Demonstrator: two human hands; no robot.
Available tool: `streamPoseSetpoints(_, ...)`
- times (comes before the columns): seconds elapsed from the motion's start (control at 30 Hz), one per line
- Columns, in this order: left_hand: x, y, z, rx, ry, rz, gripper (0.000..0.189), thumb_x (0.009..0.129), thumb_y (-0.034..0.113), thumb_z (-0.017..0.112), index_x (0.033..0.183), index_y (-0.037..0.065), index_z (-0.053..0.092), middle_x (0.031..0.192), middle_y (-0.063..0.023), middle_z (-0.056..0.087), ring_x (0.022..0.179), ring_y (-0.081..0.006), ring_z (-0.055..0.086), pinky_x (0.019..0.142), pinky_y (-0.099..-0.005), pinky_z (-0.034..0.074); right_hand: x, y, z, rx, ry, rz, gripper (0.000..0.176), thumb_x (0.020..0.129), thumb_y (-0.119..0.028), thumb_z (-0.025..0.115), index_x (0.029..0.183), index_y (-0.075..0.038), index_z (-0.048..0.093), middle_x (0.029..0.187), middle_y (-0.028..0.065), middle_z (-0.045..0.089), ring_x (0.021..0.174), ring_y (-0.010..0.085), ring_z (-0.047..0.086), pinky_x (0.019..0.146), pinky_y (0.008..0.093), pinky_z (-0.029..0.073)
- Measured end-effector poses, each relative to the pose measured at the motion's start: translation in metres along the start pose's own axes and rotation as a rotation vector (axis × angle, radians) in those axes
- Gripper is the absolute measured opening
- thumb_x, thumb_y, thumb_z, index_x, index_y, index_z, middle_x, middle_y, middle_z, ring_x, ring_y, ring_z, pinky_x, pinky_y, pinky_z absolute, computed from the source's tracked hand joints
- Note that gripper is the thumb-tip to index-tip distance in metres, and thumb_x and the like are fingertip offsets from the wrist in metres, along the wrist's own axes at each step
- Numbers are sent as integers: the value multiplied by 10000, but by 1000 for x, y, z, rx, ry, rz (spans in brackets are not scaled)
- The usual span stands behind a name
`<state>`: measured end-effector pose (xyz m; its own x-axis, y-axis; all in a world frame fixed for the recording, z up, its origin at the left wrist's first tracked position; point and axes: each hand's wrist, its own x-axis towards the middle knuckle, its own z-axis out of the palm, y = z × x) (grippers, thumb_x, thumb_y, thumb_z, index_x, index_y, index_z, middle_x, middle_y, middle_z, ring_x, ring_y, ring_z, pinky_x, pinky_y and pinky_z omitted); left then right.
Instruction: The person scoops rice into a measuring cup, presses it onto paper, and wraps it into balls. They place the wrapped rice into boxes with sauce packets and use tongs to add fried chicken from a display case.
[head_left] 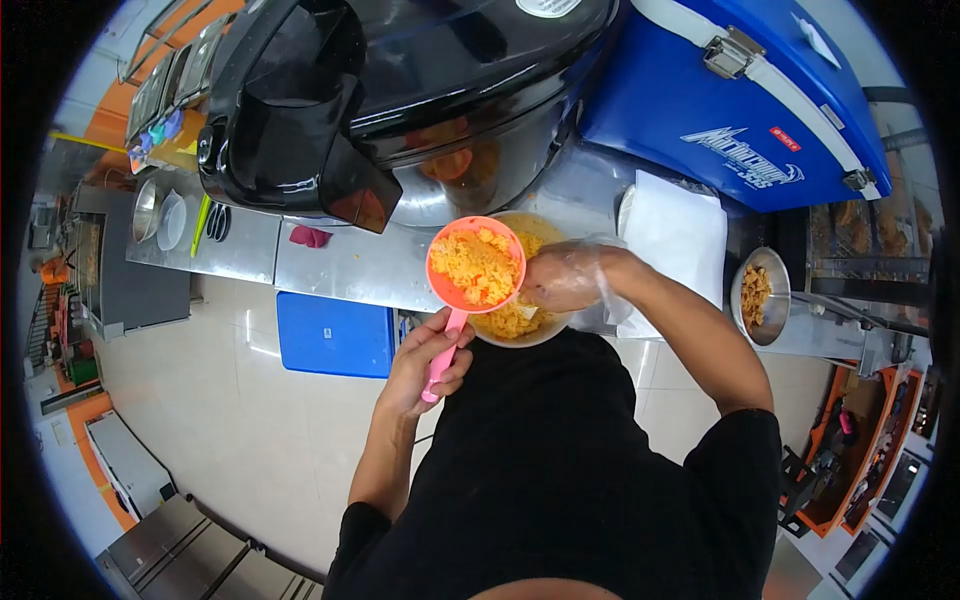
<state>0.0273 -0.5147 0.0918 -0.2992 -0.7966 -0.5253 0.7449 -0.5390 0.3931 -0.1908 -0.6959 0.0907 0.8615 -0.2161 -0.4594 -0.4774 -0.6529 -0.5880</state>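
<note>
- At the far left of the steel counter [352, 275], a metal bowl [147, 212] and a white dish [172, 222] sit side by side, with a slim green item [200, 225] and a black-handled tool [219, 223] beside them.
- Further right lies a crumpled red cloth [309, 236]; below counter level is a blue lid [335, 336], whose small pale label is too small to read.
- The left hand [425, 365] is closed around the handle of the pink scoop [457, 319].
- The scoop is held above the left edge of the rice bowl [546, 333], filled with orange-yellow rice [474, 265]. Its long axis runs away from the person, leaning slightly right; the cup is at the far end, mouth up, and the handle's tip points back toward the body.
- Behind stands a large black cooker [465, 60], its white oval label cut off and unreadable.
- The right hand [568, 278], in a clear plastic glove, reaches into the rice bowl, fingers pointing left; whether they grip anything cannot be told. The two hands are apart.
- Next come white sheets [680, 245], then a blue cooler box [680, 95] with slanted white lettering starting "Ma", the rest uncertain, and a red label, illegible.
- At right, a steel bowl [781, 294] contains brown pieces [754, 297].
</note>
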Motion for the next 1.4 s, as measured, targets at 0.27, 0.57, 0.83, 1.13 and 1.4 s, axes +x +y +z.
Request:
streamPoseSetpoints(0.27, -20, -3, 18, 17, 75, 82, 415, 1017, 69, 489, 1430, 79, 443, 976, -49, 492, 512, -63, 367, 328, -159, 268, -74, 29, -15, 397, 49, 65, 527, 1051, -415, 513, 753, 9, 609, 602, 89, 559, 572, 202, 527, 599, 394, 468)
streamPoseSetpoints(0.57, -26, -14, 43, 339, 296, 79, 531, 1056, 111, 463, 1562, 126, 305, 996, -34, 512, 556, -85, 436, 430, -205, 351, -122, -27, -48, 143, 380, 156, 287, 1002, -218, 551, 1043, 4, 728, 925, 217, 722, 815, 361, 700, 764, 455, 546)
streamPoseSetpoints(0.83, -2, -29, 57, 403, 236, -73, 531, 1052, 109, 456, 1558, 144, 298, 951, -28, 487, 597, -88, 455, 452, -221, 370, -91, -128, -18, -315, 322, 414, 135, 872, -84, 570, 878, 21, 654, 724, 181, 666, 637, 324, 698, 561, 417, 572)
streamPoseSetpoints(1.13, -3, -23, 34, 104, 124, -87, 470, 1021, 57, 494, 1476, 117, 398, 1056, -41, 537, 580, -91, 436, 414, -195, 301, -124, -114, 4, -466, 442, 481, 298, 977, -174, 540, 1144, 64, 608, 780, 153, 680, 671, 284, 701, 581, 425, 564)
streamPoseSetpoints(1.4, -1, -23, 41, 118, 96, -136, 422, 1024, 75, 502, 1438, 92, 422, 1003, -40, 515, 548, -77, 405, 385, -181, 280, -98, -89, 72, 114, 694, 402, 592, 1030, -262, 482, 1571, -90, 312, 928, 253, 663, 679, 390, 691, 644, 450, 601)
